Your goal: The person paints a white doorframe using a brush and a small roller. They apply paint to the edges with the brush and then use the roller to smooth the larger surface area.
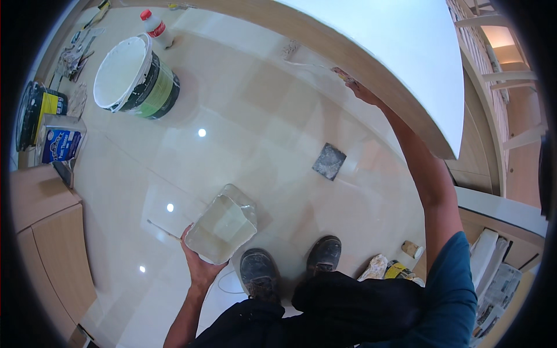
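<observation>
My left hand [201,268] is closed around the near left side of a square, paint-smeared plastic tub [204,223], held tilted above the floor. Pale paint coats its inside. A thin stick-like thing [162,228] juts out to the left beside my fingers; whether I grip it too is hard to tell. My right arm reaches far forward along the edge of a white-topped counter [400,40]. At its end, my right hand [365,94] grips the reddish handle of a small paint roller [343,75]. The roller's wire frame runs left to a pale, blurred head. The counter edge partly hides that hand.
A large paint bucket [165,95] stands far left, with a red-capped bottle [154,26] behind it. Cans, including a blue-labelled tin [61,142], line the left side near a wooden cabinet [61,261]. A dark square [329,162] is on the glossy floor; a paper cup [412,249] lies right.
</observation>
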Tool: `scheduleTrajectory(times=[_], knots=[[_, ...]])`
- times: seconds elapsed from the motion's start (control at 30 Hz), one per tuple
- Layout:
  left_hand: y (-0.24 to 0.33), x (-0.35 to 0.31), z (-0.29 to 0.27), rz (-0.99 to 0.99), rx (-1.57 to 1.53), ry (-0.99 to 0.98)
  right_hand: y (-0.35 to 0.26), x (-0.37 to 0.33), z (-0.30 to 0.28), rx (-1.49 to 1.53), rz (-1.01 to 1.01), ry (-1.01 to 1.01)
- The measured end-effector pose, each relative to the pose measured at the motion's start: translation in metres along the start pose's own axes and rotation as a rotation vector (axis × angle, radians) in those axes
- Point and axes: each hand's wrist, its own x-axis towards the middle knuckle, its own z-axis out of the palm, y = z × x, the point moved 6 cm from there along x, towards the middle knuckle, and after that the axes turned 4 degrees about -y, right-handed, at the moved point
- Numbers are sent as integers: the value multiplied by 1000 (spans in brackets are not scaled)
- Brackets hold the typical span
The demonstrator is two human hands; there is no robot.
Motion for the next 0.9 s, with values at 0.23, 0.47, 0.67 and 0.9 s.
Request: scheduleTrajectory(times=[0.23,0.47,0.67,0.9], knots=[[5,3,-3,84,134,-1,21,-13,10,46,24,43],[-4,10,-9,57,48,-24,47,-51,27,83,12,-49],[-5,19,0,49,-28,-63,131,-164,46,192,2,-81],[-18,8,-18,51,-260,-11,60,-143,10,53,207,-251]])
